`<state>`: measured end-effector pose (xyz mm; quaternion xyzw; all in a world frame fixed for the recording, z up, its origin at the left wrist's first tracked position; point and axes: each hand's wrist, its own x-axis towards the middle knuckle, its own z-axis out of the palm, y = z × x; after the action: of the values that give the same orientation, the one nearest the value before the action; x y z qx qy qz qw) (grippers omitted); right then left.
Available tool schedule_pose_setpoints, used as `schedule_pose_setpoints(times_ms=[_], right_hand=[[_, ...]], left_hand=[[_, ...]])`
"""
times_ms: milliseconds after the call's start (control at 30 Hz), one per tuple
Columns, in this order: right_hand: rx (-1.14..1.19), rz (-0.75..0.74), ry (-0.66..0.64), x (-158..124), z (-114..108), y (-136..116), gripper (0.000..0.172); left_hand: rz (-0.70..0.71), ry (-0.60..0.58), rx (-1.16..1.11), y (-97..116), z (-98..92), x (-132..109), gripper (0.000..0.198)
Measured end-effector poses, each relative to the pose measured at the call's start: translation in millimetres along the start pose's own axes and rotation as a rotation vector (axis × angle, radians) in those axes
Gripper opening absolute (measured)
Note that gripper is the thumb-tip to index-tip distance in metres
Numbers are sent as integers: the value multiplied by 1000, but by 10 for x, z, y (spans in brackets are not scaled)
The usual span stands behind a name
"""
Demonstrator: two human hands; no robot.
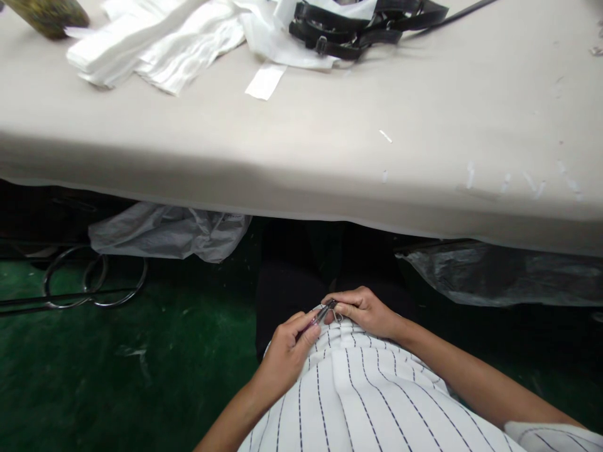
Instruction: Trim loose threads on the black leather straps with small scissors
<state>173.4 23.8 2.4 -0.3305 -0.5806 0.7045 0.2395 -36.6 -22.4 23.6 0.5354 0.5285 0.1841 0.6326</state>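
Note:
My left hand (288, 346) is closed around a slim tool (313, 321) with a purplish handle and a dark, pointed metal end. The tool's tip reaches toward the fingers of my right hand (368, 312). That hand is closed in a pinch at the tip, and a small pale loop (338, 317) hangs by its fingers. Whether the loop is thread, cord or wire I cannot tell. Both hands sit low over the lap, against the white shirt (339, 389) with dark dashed stripes.
A table under a pale cover (301, 132) spans the view ahead. White cloth strips (164, 47), black straps with buckles (348, 31) and a yellow-green object (51, 16) lie on its far part. Below hang plastic sheets (174, 229); metal rings (97, 276) are at left.

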Motion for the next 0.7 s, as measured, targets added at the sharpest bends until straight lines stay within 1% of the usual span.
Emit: schedule_pose_setpoints(times_ms=[167, 300, 400, 567, 700], right_hand=[[-42, -8, -8, -10, 4, 0, 37], [-76, -11, 0, -21, 7, 7, 35], [-76, 0, -4, -20, 9, 5, 37], [14, 35, -39, -4, -4, 9, 38], [122, 102, -43, -5, -14, 68, 36]], left_hand=[[-21, -7, -38, 19, -34, 4, 35], [-24, 19, -11, 11, -28, -4, 34], [0, 37, 22, -6, -22, -9, 34], [52, 58, 56, -16, -25, -1, 31], [52, 40, -10, -33, -40, 12, 30]])
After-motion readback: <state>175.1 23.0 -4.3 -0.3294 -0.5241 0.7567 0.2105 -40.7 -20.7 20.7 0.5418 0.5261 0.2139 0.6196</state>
